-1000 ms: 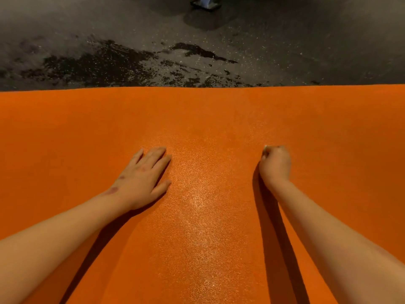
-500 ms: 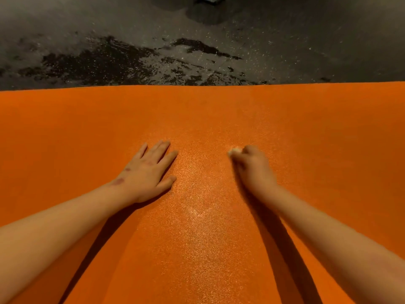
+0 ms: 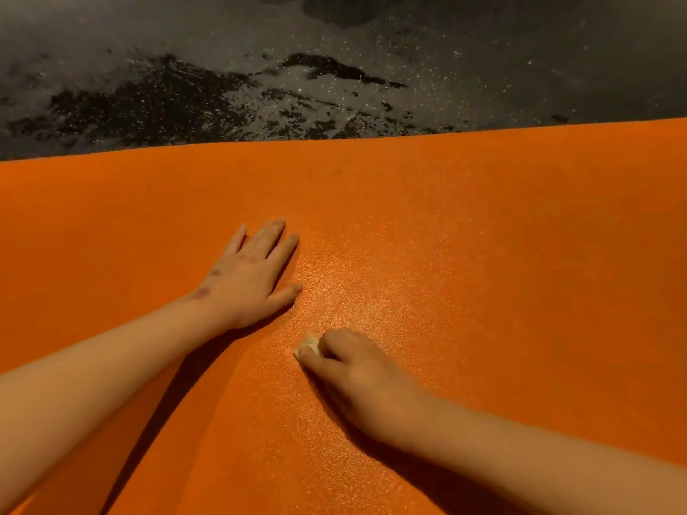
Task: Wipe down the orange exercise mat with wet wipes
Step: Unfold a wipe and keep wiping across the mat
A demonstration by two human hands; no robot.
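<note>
Head view. Compared with one second ago, the right hand [image 3: 358,373] has travelled from right of centre to the lower centre of the frame, and now lies below and just right of the left hand [image 3: 252,276]. The left hand has kept its place left of centre. The far edge of the orange exercise mat [image 3: 520,254] now slopes upward toward the right.

Count: two hands, one wet wipe [image 3: 308,345], one mat. The left hand lies flat on the mat, fingers straight and slightly spread. The right hand's fingers are curled over the small pale wipe, pressing it on the mat; only the wipe's left corner shows. The mat fills the lower two-thirds of the frame; grey floor [image 3: 148,42] with dark patches [image 3: 167,102] occupies the top.
</note>
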